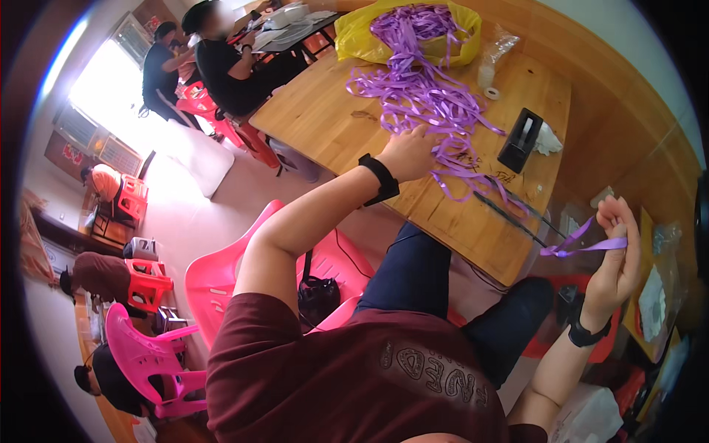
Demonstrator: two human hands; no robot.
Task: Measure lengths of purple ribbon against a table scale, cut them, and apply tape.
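Beyond the right side of the wooden table [317,114], a worker's right hand [617,247], its fingers nearly straight, holds a purple loop [583,250] near the tips of two dark rods [509,215] jutting past the table's edge. The left hand [410,153] rests at the purple ribbon [413,96] heaped on the table, its grip impossible to tell; even tension and a flat, untwisted strand would likely serve the handling best.

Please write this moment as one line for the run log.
left hand: at purple ribbon pile; right hand: touching purple ribbon loop; yellow bag: on table, ribbon inside
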